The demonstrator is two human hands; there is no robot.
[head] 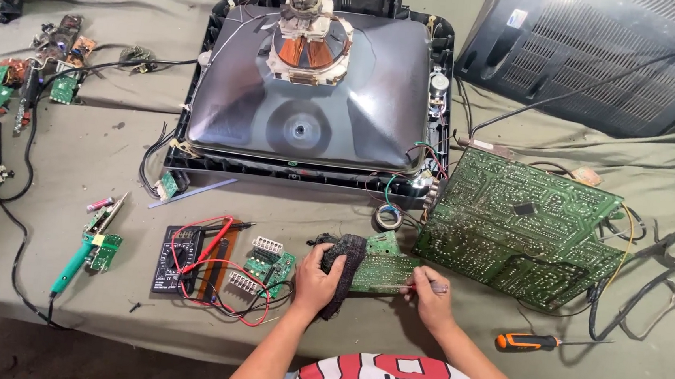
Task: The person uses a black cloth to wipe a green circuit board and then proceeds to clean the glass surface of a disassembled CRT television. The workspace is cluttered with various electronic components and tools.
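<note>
Small board (383,270) near centre of table (117,174), just left of large board (521,226). Left hand (317,279) grip closed on dark cloth (345,273) (pressed on board's left end). Right hand (429,289) grip pinches thin tool (426,287). Screwdriver (533,342) near right.

A large grey picture tube (309,92), the screen of a television, lies face down in its black frame at the upper middle of the picture. A small white label with blue and red (516,18) sits on the black back cover (600,57) at the upper right. The small grey display of a black multimeter (180,238) is at the lower left of centre.
</note>
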